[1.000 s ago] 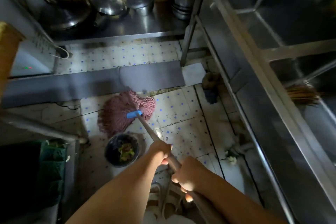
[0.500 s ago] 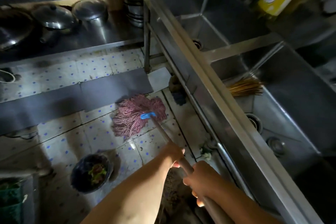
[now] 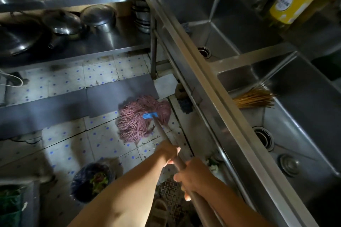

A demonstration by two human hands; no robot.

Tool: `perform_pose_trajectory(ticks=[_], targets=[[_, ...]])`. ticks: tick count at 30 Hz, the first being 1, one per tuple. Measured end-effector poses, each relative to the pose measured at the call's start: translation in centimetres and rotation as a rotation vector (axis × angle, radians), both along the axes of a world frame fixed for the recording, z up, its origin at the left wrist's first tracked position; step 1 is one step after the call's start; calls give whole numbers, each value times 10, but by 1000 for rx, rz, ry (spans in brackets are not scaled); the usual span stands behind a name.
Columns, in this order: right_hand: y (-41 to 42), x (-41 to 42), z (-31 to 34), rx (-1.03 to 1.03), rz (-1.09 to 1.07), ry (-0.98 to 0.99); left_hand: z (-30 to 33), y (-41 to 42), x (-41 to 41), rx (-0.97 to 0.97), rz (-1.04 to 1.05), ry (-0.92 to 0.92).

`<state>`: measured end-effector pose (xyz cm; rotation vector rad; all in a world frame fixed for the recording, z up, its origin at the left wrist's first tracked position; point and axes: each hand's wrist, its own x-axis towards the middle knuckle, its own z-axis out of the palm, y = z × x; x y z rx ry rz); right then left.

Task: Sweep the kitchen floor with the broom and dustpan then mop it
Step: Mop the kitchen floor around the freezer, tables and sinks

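Observation:
A pink string mop head point(image 3: 140, 118) with a blue clamp point(image 3: 150, 115) lies spread on the white tiled floor point(image 3: 103, 140) with blue dots, close to the sink unit's base. Its brown handle point(image 3: 163, 134) runs back toward me. My left hand point(image 3: 167, 153) grips the handle further down, and my right hand point(image 3: 191, 177) grips it nearer my body. A straw broom point(image 3: 253, 97) lies in the near sink basin. No dustpan is in view.
A steel double sink point(image 3: 239, 64) runs along the right. A low steel shelf point(image 3: 103, 42) with pots and lids stands at the back. A dark bucket point(image 3: 92, 180) with green scraps sits at lower left. A grey floor strip point(image 3: 77, 101) crosses the tiles. Debris lies under the sink edge.
The mop head has slid right across the tiles toward the sink base, away from the bucket. My view has turned right, bringing the sinks and broom into sight.

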<state>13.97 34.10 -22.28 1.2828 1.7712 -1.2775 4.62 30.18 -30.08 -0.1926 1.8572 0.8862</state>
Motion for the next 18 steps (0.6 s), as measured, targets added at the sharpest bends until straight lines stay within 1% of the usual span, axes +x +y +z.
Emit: perform_pose_trajectory(ticks=[6, 10, 12, 18], targets=[[-3, -42, -28, 18, -10, -1, -19, -5, -45, -23, -5, 40], [2, -66, -35, -9, -27, 27, -33, 1, -71, 6, 21, 54], [0, -71, -33, 0, -23, 28, -34, 0, -75, 29, 33, 34], [-25, -68, -6, -17, 47, -6, -15, -24, -68, -11, 25, -60]])
